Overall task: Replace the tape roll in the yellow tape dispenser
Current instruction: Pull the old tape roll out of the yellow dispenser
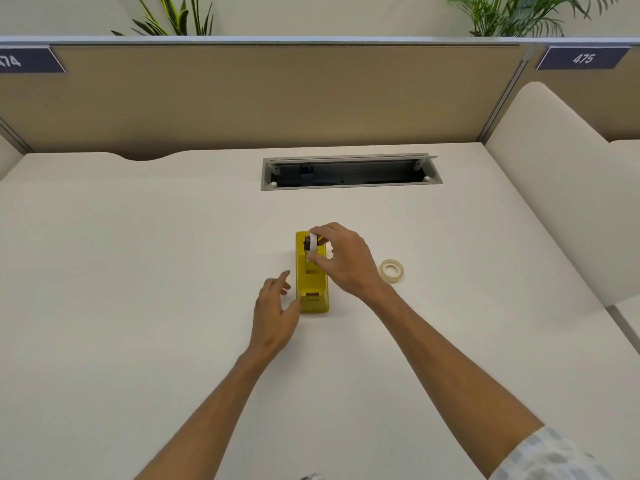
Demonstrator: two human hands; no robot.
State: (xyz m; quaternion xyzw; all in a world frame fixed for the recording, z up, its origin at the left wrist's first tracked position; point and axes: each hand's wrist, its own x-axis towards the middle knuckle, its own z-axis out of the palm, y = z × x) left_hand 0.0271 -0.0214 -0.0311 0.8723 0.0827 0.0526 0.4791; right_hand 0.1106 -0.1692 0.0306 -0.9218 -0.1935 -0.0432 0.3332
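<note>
The yellow tape dispenser (pixel 312 285) stands upright in the middle of the white desk, its cutter end facing me. My right hand (pixel 341 259) reaches over it from the right, fingers and thumb pinched on a white tape roll (pixel 313 245) with a dark core, held on edge at the dispenser's far slot. My left hand (pixel 275 308) rests beside the dispenser's left side, fingers spread, thumb touching its near corner. A second, cream-coloured tape roll (pixel 391 270) lies flat on the desk to the right of the dispenser.
An open cable tray (pixel 349 173) is cut into the desk behind the dispenser. A tan partition (pixel 277 95) closes off the back, and a cream side panel (pixel 561 188) rises on the right. A small shiny object (pixel 311 476) peeks in at the bottom edge.
</note>
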